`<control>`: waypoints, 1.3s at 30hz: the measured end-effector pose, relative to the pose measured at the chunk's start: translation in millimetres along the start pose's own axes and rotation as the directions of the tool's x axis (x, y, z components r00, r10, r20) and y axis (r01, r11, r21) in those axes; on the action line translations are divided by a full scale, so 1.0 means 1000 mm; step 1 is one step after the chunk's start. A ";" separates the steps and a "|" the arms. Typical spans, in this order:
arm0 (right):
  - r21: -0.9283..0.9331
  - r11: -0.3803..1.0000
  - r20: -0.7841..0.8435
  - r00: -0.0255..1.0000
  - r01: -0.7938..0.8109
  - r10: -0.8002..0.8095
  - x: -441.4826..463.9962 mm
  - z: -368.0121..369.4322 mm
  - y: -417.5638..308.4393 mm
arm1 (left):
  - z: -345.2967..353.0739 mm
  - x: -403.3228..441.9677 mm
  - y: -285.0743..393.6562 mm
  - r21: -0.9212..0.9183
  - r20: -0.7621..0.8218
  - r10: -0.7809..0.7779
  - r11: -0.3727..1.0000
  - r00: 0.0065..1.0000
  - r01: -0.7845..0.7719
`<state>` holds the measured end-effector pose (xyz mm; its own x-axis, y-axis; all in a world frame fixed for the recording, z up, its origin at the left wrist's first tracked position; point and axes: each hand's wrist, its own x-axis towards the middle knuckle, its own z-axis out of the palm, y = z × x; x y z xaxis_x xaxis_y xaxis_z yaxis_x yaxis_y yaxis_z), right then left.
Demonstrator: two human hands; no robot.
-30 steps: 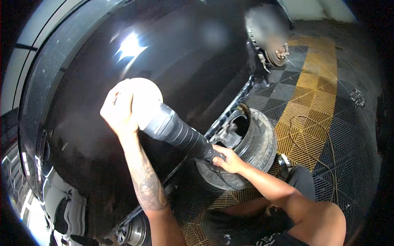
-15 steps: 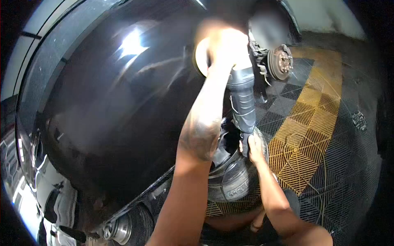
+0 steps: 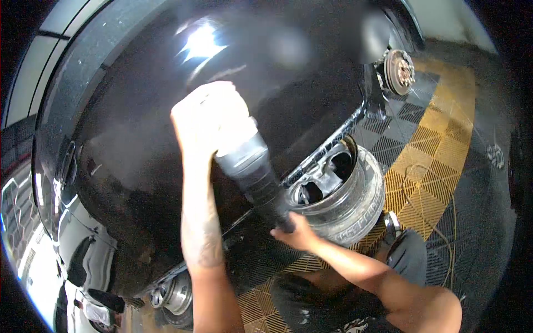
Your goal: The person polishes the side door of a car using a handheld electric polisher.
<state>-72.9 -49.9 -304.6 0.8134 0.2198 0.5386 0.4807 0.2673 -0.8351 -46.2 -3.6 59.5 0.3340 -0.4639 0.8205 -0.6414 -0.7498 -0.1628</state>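
A black handheld polisher (image 3: pixel 252 172) lies against the glossy black car panel (image 3: pixel 166 155), its head in a strong glare. My left hand (image 3: pixel 208 119) is wrapped over the polisher's head, overexposed. Lower right, my right hand (image 3: pixel 297 232) grips the end of the handle. The pad is hidden by my left hand and the glare. Pale smears and a bright light reflection (image 3: pixel 204 42) show on the panel.
A wheel with tire (image 3: pixel 361 205) lies beside the car's lower edge. Beyond it is an exposed brake disc (image 3: pixel 398 72). Another wheel (image 3: pixel 175 294) is at lower left. A cable (image 3: pixel 427 222) crosses the yellow and black floor tiles (image 3: pixel 438 139).
The polisher and both hands went right toward the brake disc half a second ago, and have now swung back left to the middle of the panel.
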 end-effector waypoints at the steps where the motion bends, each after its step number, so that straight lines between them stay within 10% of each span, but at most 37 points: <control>1: 0.015 0.988 -0.085 0.985 0.152 -0.150 -0.005 0.022 -0.012 | -0.018 -0.013 -0.001 -0.048 0.012 -0.084 0.995 0.996 0.085; 7: 0.160 0.985 0.126 0.991 -0.062 0.042 -0.031 0.118 0.003 | -0.071 -0.062 -0.008 0.025 0.041 -0.177 0.984 0.983 0.176; 14: 0.227 0.971 0.003 0.997 -0.071 0.072 -0.028 0.067 0.023 | 0.003 -0.035 0.007 -0.047 0.132 -0.202 0.977 0.971 0.210; 19: 0.085 0.995 -0.192 0.979 -0.057 0.073 0.000 -0.027 0.060 | 0.118 0.035 0.028 -0.088 0.144 0.185 0.981 0.972 -0.174; 22: 0.399 0.891 -0.146 0.944 -0.216 0.295 0.016 -0.099 0.035 | 0.191 0.074 0.049 0.019 0.157 0.312 0.948 0.937 -0.319; 26: 0.637 0.770 -0.272 0.928 -0.023 0.253 0.027 -0.132 0.040 | 0.275 0.099 0.091 0.129 0.208 0.358 0.912 0.910 -0.388; 34: 0.663 0.743 -0.222 0.926 -0.086 0.305 0.001 -0.050 0.032 | 0.223 0.039 0.070 0.138 0.323 0.323 0.914 0.889 -0.382; 39: 0.602 0.788 -0.153 0.950 -0.128 0.271 -0.031 0.059 0.026 | 0.093 -0.033 0.066 -0.479 0.376 -0.107 0.828 0.920 0.292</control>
<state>-105.5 5.8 -336.3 0.9536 0.1373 0.2681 0.0778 0.7475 -0.6597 -35.4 -82.0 -29.9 0.6359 -0.5237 0.5669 -0.7641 -0.5304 0.3672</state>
